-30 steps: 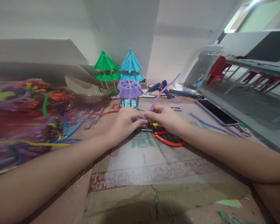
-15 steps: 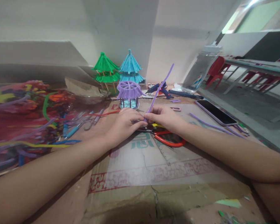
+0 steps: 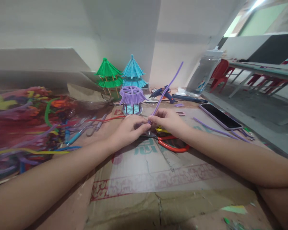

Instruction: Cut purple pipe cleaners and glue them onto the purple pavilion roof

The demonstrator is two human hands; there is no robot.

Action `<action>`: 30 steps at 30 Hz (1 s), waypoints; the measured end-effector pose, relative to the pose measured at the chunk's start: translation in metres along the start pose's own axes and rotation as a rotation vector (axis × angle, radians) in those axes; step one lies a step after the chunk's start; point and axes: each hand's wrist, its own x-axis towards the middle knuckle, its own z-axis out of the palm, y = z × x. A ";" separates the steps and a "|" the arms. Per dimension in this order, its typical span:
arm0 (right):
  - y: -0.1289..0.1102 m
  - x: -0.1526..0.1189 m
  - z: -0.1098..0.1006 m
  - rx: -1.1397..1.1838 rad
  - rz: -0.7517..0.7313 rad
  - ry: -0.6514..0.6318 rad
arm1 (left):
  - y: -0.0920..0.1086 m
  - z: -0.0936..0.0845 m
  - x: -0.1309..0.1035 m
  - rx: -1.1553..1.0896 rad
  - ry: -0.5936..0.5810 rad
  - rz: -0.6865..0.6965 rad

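A purple pipe cleaner (image 3: 169, 84) rises up and to the right from between my two hands. My right hand (image 3: 166, 120) pinches it near its lower end. My left hand (image 3: 135, 126) has its fingers closed at that same lower end, thumb and fingertips together. Just beyond my hands stands a small purple-roofed pavilion (image 3: 132, 99) on a light blue base. Behind it are a green two-tiered pavilion (image 3: 108, 73) and a blue one (image 3: 133, 70). Under my right hand lie red-handled scissors (image 3: 174, 149), their metal part partly hidden.
Colourful pipe cleaners (image 3: 21, 121) are heaped at the left beside a bowl (image 3: 91, 101). A glue gun (image 3: 166, 95), a large bottle (image 3: 201, 75) and a phone (image 3: 220, 116) stand or lie at the right. Printed cardboard (image 3: 144, 179) covers the middle.
The view has shifted slightly. The upper end of the purple pipe cleaner leans a little further right; both hands keep their hold near its lower end.
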 end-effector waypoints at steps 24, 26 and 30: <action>0.008 0.000 0.001 0.046 -0.102 -0.107 | 0.000 -0.002 0.002 -0.279 0.016 -0.231; 0.008 0.000 0.001 0.076 -0.082 -0.100 | 0.001 -0.002 0.002 -0.279 0.014 -0.225; 0.009 0.000 0.002 0.164 -0.050 -0.079 | 0.003 -0.002 0.002 -0.277 -0.007 -0.198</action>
